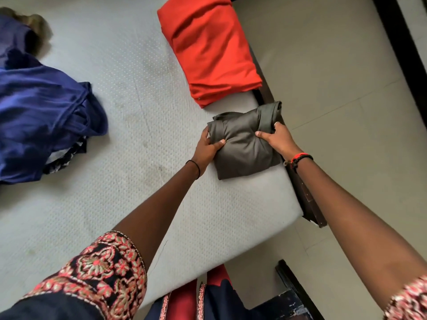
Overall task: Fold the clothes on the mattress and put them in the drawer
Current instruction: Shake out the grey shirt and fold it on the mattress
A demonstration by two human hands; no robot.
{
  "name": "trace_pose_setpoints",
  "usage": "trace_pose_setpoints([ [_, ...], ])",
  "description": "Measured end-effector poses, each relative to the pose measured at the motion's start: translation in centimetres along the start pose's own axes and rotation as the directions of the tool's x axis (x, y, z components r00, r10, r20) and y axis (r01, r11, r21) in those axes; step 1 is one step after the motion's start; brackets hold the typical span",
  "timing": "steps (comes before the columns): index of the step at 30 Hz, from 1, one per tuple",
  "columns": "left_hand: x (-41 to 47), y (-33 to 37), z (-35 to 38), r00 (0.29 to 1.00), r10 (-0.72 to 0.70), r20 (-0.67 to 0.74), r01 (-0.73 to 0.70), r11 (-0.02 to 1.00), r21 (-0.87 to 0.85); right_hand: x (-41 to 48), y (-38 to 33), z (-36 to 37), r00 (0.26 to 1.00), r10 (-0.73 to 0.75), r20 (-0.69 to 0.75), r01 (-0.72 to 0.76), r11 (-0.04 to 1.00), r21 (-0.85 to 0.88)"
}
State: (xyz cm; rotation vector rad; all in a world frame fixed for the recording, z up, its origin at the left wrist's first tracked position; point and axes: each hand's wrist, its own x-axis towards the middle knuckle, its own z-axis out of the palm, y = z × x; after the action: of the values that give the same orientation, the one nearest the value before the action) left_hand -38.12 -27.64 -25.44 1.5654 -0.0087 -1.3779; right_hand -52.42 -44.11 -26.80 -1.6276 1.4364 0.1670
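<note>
The mattress (129, 125) fills most of the view, pale and dotted, its right edge running along a dark bed frame (307, 199) with light floor tiles (335, 72) beyond. At far left lies a big blue heap (44, 116) of unfolded clothes, rumpled and spread out, with a bit of patterned fabric peeking from under its lower edge. Up top sits the red garment (208, 47), folded into a long flat bundle, lying at the right edge of the mattress and partly overhanging it.

Just below the red one, not quite touching it, is the grey garment (245, 144), folded into a compact square at the mattress's right edge, its far corner jutting past the edge. Both hands are on it. The left hand (206, 148) grips its left side, thumb pressed on top and fingers curled around the edge, out of sight beneath. The right hand (278, 137) clamps the right side the same way, thumb on top of the cloth, fingers wrapped over the far fold, a ring showing on one finger.

A thin black band (195, 168) circles the left wrist; red and black bracelets (300, 158) sit on the right. Embroidered sleeves (108, 266) frame the bottom corners. No drawer in sight.
</note>
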Motion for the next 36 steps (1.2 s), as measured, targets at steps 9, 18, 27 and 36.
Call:
trace_pose_setpoints([
  [9,-0.5,1.0,0.0,0.998,0.03,-0.056,-0.023,0.992,0.127,-3.2,-2.2,0.2,0.99,-0.013,-0.141,-0.001,0.995,-0.101],
  [18,-4.1,2.2,-4.7,0.987,0.059,-0.152,-0.026,0.978,0.209,-7.5,-4.2,3.2,0.892,-0.227,-0.39,0.078,0.928,-0.363],
  [27,-9.2,2.2,-16.1,0.834,0.341,-0.433,-0.209,0.923,0.323,-9.7,-13.0,11.7,0.795,-0.579,-0.179,0.457,0.767,-0.45],
  [36,-11.6,5.7,-32.4,0.436,0.508,-0.743,-0.014,0.829,0.559,-11.0,-26.7,23.5,0.582,-0.725,0.367,0.804,0.45,-0.388],
])
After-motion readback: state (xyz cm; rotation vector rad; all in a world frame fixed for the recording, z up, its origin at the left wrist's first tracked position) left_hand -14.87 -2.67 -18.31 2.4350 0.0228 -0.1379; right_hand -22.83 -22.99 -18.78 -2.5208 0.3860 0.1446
